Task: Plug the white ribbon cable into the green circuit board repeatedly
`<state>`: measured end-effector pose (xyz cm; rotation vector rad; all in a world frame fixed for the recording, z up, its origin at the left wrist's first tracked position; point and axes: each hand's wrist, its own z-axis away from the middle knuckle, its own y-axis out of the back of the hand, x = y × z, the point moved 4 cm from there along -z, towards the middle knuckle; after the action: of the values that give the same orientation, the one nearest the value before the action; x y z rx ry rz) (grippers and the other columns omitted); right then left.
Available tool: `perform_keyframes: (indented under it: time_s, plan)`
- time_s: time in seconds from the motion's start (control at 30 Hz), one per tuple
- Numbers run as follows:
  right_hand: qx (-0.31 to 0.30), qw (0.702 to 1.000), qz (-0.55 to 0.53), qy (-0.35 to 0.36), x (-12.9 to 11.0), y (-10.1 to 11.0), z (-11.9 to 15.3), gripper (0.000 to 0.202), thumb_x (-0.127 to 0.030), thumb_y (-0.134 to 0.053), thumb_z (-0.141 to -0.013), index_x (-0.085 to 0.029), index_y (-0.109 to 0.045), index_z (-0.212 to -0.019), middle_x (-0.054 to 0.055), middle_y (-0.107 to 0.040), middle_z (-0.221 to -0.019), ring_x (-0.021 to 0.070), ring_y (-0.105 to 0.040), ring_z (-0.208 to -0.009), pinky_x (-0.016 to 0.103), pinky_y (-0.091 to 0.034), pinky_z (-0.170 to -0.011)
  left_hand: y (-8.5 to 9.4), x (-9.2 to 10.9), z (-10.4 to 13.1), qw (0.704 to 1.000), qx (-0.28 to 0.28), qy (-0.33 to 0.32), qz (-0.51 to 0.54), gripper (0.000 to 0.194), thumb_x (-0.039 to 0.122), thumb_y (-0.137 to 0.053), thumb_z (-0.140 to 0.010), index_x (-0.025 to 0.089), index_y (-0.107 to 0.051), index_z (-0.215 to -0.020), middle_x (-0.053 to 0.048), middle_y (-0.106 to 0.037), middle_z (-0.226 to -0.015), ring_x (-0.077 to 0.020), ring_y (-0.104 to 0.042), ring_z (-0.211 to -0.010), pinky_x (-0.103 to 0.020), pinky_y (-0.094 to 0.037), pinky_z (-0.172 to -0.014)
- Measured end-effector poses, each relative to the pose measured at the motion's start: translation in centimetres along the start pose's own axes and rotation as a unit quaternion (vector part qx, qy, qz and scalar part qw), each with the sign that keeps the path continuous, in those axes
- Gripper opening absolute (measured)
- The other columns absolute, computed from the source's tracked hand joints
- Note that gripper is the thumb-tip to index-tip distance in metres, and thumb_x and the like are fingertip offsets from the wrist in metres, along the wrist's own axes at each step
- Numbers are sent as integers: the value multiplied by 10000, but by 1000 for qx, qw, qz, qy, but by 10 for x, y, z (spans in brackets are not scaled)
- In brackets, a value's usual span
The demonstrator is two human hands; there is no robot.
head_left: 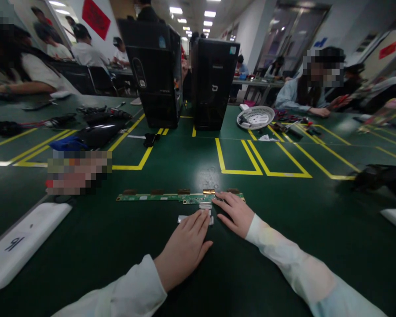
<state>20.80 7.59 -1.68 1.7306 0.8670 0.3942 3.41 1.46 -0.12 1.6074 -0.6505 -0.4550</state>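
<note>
A long, narrow green circuit board (163,197) lies across the table in front of me, with brown-gold tabs (208,191) along its far edge. My right hand (235,214) rests over its right end, fingers spread and touching it. Just below the board, my left hand (188,241) lies with its fingers stretched out and close together. Under its fingertips is a small whitish flat piece (182,219), partly covered; it looks like a ribbon cable, though its kind is hard to tell. Neither hand grips anything.
Two black computer towers (211,83) stand beyond the yellow-taped table (171,163). A white basket (255,116) with small parts sits at right. A white device (23,242) lies at near left, a dark bundle (387,182) at far right. Other people (303,94) sit around.
</note>
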Motion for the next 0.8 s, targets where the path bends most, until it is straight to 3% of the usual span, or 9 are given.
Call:
perform_keyframes:
  time_s: [0.43, 0.8]
  plan:
    - [-1, 1000, -14, -11, 0, 0, 0, 424, -336, -450, -932, -165, -530, -1311, 154, -526, -1332, 285, -449, -1254, 522, -402, -1041, 0, 4, -6, 999, -21, 30, 1, 566, 430, -427, -942, 75, -448, -1381, -166, -445, -1456, -297, -451, -1321, -453, -438, -1043]
    - [5, 1000, -24, -5, 1, -1, 1, 439, -340, -457, -923, -164, -536, -1317, 150, -530, -1339, 286, -444, -1260, 525, -397, -1040, -3, 1, -9, 999, -21, 31, 39, 560, 418, -424, -946, 77, -428, -1390, -158, -427, -1475, -287, -415, -1348, -450, -375, -1097]
